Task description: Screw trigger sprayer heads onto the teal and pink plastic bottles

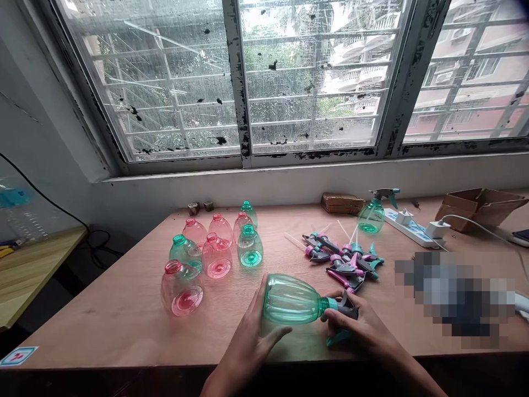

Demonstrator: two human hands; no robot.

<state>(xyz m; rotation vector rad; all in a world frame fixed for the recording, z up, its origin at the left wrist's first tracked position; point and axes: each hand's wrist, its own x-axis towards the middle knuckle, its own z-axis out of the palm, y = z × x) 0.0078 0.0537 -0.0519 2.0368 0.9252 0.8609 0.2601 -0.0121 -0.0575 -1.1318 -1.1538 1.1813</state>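
Left hand [257, 324] cupped, right hand [359, 321] curled

Against the wall beneath the wide grey metal-framed window [285, 82] with peeling paint, I see two small dark-and-silver blocks [193, 209] side by side on the pinkish wooden table [124, 309]. Farther right I make out a brown taped cardboard parcel [342, 203], then a long white power strip [413, 234] with white plugs in it, and near it an open brown cardboard box [479, 212]. A blue-and-white square label [19, 356] marks the near left corner. To my left, a black cable [45, 194] hangs above a pale wooden side table [37, 273].
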